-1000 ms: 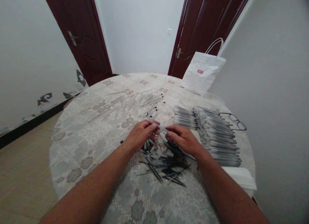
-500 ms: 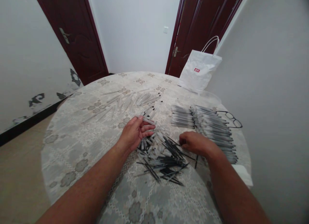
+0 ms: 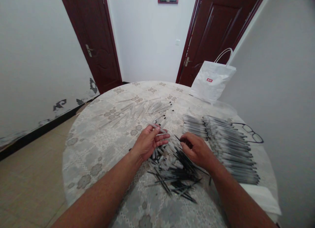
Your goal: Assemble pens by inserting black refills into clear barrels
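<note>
My left hand (image 3: 149, 142) pinches a translucent pen barrel (image 3: 159, 128) between thumb and forefinger, its other fingers stretched out. Close by on the right, my right hand (image 3: 197, 147) is closed on a thin black pen refill (image 3: 177, 138), its tip pointing toward the barrel. The two pieces are apart. Under and between both hands lies a jumbled heap of black refills (image 3: 183, 174) and small pale pen parts (image 3: 167, 160). Beyond my left hand, loose clear barrels (image 3: 145, 110) are spread about.
Right of my right hand, pens lie in a long row (image 3: 238, 155) beside a smaller row (image 3: 194, 124). Eyeglasses (image 3: 248, 130) rest near the right edge. A white paper bag (image 3: 214, 82) stands at the back of the round table, on a patterned tablecloth (image 3: 95, 170).
My right hand has lifted from the heap's right side and come nearer my left hand, a refill now showing in its fingers. The left hand keeps the barrel. The view has shifted.
</note>
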A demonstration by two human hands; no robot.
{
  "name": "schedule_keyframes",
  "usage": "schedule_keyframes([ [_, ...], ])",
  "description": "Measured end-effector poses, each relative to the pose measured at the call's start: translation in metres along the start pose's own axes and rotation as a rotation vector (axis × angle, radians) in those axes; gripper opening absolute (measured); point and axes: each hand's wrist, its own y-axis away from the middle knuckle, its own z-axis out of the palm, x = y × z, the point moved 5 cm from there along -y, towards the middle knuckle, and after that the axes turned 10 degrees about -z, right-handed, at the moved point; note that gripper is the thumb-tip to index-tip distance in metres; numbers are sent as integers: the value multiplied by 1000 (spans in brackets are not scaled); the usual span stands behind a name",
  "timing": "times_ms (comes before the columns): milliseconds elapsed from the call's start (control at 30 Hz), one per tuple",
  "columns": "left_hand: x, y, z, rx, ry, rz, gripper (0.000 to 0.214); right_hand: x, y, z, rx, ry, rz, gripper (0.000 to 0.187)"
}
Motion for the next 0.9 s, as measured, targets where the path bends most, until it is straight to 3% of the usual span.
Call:
schedule_keyframes([
  [167, 0, 4, 5, -10, -38, 11, 26, -1, 1, 16, 30, 26, -56, 10],
  [633, -5, 1, 5, -32, -173, 24, 29, -5, -1, 18, -15, 37, -80, 14],
  [900, -5, 3, 7, -79, -64, -19, 29, -11, -3, 15, 172, -81, -18, 16],
])
